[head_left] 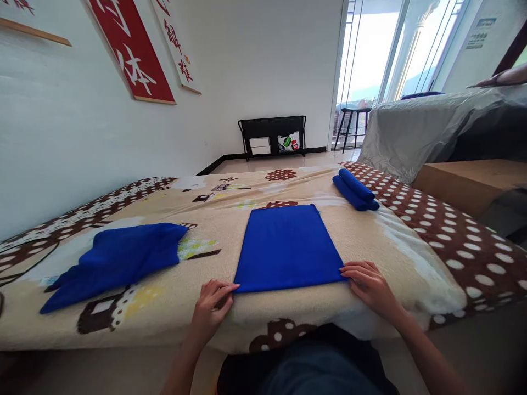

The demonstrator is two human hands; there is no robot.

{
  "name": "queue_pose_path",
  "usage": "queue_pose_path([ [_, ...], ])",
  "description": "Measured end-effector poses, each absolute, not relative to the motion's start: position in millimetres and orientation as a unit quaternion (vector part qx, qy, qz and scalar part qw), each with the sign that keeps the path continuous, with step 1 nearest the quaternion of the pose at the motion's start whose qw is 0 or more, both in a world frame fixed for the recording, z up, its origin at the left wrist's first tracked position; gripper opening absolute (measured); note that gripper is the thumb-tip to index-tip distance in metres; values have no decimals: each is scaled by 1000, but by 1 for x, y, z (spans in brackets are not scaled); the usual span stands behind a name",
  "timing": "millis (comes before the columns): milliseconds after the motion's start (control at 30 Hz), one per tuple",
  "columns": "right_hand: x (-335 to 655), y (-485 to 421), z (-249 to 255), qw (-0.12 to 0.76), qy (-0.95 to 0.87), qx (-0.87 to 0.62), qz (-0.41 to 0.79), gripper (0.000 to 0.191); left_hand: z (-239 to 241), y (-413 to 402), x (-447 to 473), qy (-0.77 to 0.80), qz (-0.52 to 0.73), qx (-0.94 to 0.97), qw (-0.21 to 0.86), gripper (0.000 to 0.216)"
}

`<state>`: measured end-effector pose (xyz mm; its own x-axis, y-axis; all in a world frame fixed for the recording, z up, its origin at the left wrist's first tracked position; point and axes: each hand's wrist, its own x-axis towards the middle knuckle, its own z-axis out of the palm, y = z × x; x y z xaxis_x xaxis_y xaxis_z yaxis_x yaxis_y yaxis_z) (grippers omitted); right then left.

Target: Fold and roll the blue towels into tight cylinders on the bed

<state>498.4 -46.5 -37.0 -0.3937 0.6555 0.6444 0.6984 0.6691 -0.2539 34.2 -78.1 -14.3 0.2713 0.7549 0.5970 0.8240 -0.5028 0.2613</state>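
A blue cloth point(288, 249) lies flat on the patterned blanket point(206, 269), laid out in a near square in front of me. At its near left corner my left hand point(214, 304) pinches the edge between thumb and fingers. My right hand point(368, 285) does likewise at the near right corner. To the left lies another blue cloth point(119, 260), loose and crumpled, with uneven edges. Two rolled blue cloths point(356, 189) rest side by side at the far right of the blanket.
A black rack point(272, 129) stands against the far wall. To the right are a cardboard box point(461, 184) and a plastic-covered piece of furniture point(411, 126), with another person's hand point(494, 80) above it. A stool point(352, 126) stands near the window.
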Motion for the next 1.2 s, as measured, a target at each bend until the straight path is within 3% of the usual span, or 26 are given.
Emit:
queue_pose_path([
  [333, 505, -56, -31, 370, -836, -405, 7, 23, -5, -92, 38, -492, -316, -808, 65, 22],
  [700, 497, -51, -32, 404, -748, -499, 166, 28, -3, -91, 40, -528, -309, -789, -57, 21],
  [1200, 468, -43, -40, 416, -692, -589, 38, 20, -18, -71, 63, -632, -312, -708, 33, 15],
])
